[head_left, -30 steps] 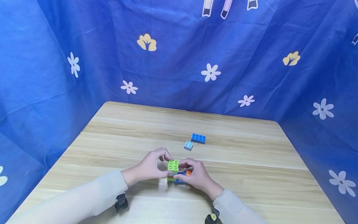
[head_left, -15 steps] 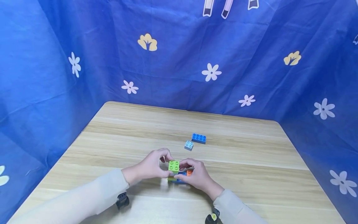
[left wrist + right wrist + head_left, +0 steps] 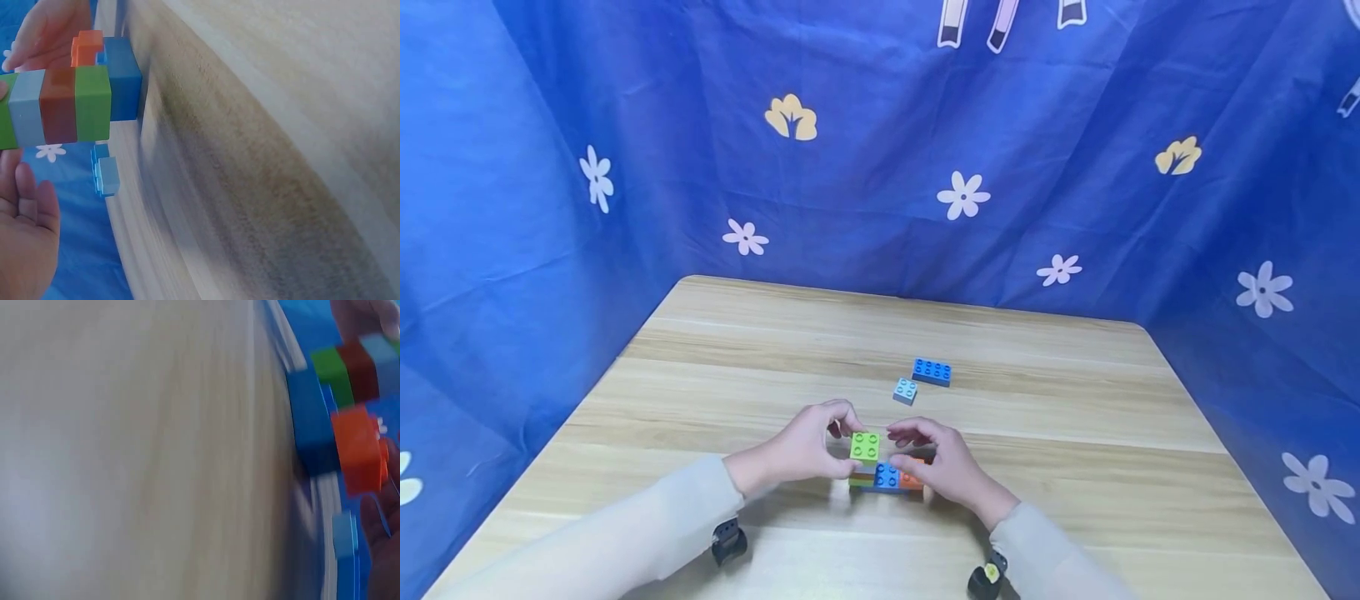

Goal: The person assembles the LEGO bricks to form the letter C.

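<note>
A toy-brick build stands on the wooden table (image 3: 760, 367). Its base is a blue brick (image 3: 123, 78); on one end a column rises with a green brick (image 3: 92, 103), a brown brick (image 3: 59, 105), a light blue brick (image 3: 27, 106) and a light green brick (image 3: 865, 447) on top. At the other end sits an orange brick (image 3: 359, 450). My left hand (image 3: 797, 446) pinches the top light green brick between thumb and fingers. Beside the orange brick is my right hand (image 3: 951, 467), its fingers spread apart and holding nothing.
Behind the build lie a small light blue brick (image 3: 905, 391) and a longer blue brick (image 3: 932, 372), close together. A blue patterned cloth (image 3: 880, 150) hangs around the table's back and sides.
My right hand has drawn back to the right from the column, baring more of the blue base and orange brick. The left hand keeps its hold on the light green brick.
</note>
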### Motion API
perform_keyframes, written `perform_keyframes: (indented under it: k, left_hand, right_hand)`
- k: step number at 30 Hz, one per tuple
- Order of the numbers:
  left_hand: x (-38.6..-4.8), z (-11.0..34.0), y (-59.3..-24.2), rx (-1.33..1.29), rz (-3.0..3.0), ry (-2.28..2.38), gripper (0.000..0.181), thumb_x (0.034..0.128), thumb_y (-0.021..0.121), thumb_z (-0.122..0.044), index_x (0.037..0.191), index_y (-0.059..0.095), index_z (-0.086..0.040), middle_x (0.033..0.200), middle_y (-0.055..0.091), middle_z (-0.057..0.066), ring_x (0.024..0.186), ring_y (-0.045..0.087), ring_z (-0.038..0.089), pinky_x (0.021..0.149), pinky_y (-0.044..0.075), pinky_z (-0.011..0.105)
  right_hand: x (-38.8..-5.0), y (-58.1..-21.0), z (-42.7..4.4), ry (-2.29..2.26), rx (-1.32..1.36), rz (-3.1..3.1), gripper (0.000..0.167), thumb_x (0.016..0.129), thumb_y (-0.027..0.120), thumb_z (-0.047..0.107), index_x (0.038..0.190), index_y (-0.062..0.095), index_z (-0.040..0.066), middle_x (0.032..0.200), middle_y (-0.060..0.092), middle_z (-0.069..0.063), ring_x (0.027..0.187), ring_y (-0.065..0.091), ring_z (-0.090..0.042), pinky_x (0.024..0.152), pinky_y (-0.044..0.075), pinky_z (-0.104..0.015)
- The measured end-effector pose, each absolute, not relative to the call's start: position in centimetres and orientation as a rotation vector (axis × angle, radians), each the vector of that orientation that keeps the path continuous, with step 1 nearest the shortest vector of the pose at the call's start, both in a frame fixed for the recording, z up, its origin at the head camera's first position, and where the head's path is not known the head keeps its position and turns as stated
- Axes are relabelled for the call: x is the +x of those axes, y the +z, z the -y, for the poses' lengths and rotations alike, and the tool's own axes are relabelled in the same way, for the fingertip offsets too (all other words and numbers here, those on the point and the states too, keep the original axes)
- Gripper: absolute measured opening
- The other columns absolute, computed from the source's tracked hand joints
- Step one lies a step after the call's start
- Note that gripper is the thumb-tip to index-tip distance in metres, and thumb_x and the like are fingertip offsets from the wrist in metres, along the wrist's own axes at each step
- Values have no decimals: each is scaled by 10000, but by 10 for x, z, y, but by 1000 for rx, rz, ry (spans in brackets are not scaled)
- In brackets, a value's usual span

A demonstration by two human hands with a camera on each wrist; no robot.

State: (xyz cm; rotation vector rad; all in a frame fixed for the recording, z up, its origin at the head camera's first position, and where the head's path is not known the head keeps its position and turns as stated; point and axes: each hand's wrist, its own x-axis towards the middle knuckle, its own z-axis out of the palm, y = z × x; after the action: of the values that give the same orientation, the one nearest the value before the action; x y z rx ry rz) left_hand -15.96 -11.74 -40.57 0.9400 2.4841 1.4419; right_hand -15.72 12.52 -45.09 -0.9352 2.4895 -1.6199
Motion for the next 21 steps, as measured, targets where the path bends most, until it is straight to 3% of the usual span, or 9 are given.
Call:
perform_keyframes:
  k: [5, 12, 21]
  left_hand:
    - [-160, 117, -406, 928, -2482, 1439, 328, 653, 787, -41, 916, 604, -109, 917, 597, -47, 874, 549, 280, 790, 485, 395]
    - [-158, 117, -409, 923, -2510, 1436, 326, 659, 790, -50, 928, 614, -102, 891, 578, -53, 873, 550, 277, 793, 492, 398]
    - [-158, 116, -413, 945, -2534, 1451, 325, 665, 804, -81, 926, 614, -115, 905, 591, -67, 857, 549, 239, 773, 495, 377]
  right_hand:
    - [-170, -454, -142, -1606, -874, -2584, 364, 851, 697, 59, 1183, 581, -36, 1070, 642, -195, 928, 633, -299, 843, 506, -469]
    - [-192, -462, -162, -1555, -765, -2725, 407, 827, 748, 187, 1176, 607, 31, 1053, 660, -114, 901, 641, -166, 823, 520, -346]
    - [-222, -460, -176, -1397, -623, -2935, 477, 807, 772, 254, 1219, 608, 78, 1159, 605, -51, 1028, 592, -233, 892, 479, -424]
